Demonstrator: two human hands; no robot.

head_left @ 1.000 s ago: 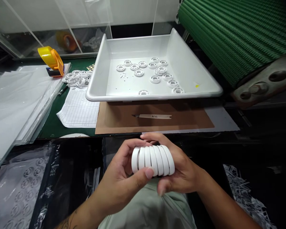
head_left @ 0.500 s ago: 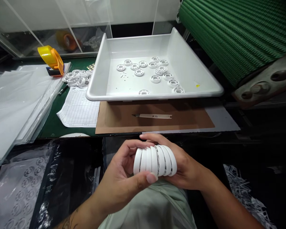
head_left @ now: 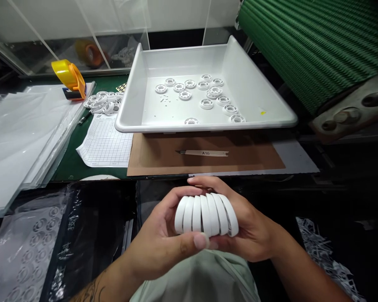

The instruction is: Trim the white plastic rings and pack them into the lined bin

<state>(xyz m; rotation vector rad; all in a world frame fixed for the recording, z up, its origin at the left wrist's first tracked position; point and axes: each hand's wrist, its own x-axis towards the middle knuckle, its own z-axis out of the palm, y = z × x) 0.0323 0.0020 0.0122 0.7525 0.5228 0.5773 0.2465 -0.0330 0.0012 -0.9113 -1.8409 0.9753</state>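
2 bare hands hold 7 white, flat-banded plastic rings in a curved row, edge to edge, above the lap. The left hand's grip is closed around one end, thumb along the lower edge; the right hand's grip is clamped on the other end.

Lined up: 7 rings. Not lined up: 14 clearly visible spoked white rings, plus apparently 1 beneath another, scattered in 1 deep white plastic tray with small white scraps. On the green tabletop sits 1 tangled heap of white rings, too overlapped to count.

Nearer the hands, 1 pale-handled knife marked A16 lies on 1 flat brown board. Further left stands 1 yellow-and-orange tape dispenser.
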